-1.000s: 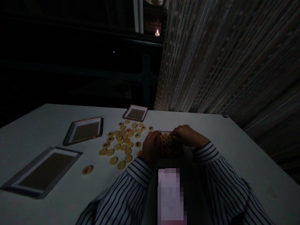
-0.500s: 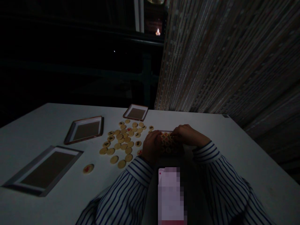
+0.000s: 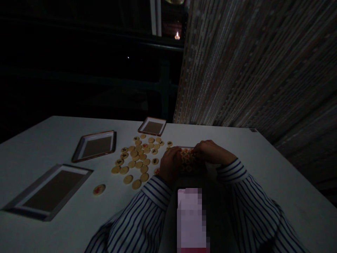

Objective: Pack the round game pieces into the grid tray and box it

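Observation:
On a white table lie several round wooden game discs with black or red marks, spread in a loose group. My left hand and my right hand curl on either side of a small tray packed with red-marked discs. The fingers of both hands are bent against the tray's edges and the discs in it. One lone disc with a red mark lies apart, toward the near left. The light is dim.
Three empty shallow trays lie on the table: a large one at the near left, a middle one, a small one at the back. A lit phone screen sits below my hands. A ribbed wall rises on the right.
Nothing on the table has shifted; both hands stay on the tray of discs, with only tiny finger movement.

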Tool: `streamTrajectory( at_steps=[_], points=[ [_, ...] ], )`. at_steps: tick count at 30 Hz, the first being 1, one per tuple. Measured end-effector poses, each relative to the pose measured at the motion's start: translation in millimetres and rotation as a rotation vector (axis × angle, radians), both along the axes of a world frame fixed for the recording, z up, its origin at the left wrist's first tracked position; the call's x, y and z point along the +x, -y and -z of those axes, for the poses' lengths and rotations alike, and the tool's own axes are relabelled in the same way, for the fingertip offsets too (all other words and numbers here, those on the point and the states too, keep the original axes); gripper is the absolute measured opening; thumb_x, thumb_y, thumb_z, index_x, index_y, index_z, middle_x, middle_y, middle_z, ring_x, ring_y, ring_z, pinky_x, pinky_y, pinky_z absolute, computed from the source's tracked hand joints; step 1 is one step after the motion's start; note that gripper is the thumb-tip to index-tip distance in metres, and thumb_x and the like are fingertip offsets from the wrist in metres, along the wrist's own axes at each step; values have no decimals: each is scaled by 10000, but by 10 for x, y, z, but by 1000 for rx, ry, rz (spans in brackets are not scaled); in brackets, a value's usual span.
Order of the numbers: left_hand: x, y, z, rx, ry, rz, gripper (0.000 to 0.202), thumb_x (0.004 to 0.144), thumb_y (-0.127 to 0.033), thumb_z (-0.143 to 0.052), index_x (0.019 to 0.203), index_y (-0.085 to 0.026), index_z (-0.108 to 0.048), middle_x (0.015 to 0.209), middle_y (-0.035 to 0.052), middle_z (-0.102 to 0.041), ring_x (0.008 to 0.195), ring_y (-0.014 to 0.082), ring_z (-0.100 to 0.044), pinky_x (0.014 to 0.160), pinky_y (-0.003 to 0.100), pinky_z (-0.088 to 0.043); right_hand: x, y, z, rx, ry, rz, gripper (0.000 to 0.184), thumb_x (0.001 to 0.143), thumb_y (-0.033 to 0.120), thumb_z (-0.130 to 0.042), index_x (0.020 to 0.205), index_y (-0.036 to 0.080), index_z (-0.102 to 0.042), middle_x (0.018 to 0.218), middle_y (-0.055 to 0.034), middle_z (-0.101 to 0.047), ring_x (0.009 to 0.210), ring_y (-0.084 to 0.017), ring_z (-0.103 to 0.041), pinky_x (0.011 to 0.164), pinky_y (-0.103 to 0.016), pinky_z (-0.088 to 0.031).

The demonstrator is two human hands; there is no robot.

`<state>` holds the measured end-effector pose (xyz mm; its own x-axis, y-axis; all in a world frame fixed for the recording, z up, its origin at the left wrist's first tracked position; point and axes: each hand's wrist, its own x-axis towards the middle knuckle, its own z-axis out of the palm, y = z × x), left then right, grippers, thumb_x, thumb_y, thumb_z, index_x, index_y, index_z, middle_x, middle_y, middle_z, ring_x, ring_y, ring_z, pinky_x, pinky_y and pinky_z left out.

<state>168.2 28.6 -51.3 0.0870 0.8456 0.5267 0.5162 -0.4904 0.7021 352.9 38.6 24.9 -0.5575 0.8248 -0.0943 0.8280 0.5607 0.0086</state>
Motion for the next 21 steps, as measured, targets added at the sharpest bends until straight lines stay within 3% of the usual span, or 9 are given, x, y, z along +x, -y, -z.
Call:
streamTrajectory(
  at_steps=[14, 21],
  points=[
    [-3, 23, -32, 2, 9, 1, 234, 827, -213, -413, 915, -161, -623, 994, 82, -651, 961, 178, -584, 888, 346, -460, 2, 10, -8, -10, -4, 10, 241, 754, 193, -521, 935, 259, -666, 912, -44, -690, 869, -213, -609, 735, -313, -390],
    [-11, 35, -75, -9, 17, -8, 245, 827, -207, -409, 918, -143, -628, 973, 87, -657, 937, 177, -588, 875, 346, -462, -29, 41, -112, 89, -78, 53, 275, 810, 221, -457, 1003, 213, -653, 954, -55, -682, 902, -195, -594, 799, -305, -379]
  ],
)
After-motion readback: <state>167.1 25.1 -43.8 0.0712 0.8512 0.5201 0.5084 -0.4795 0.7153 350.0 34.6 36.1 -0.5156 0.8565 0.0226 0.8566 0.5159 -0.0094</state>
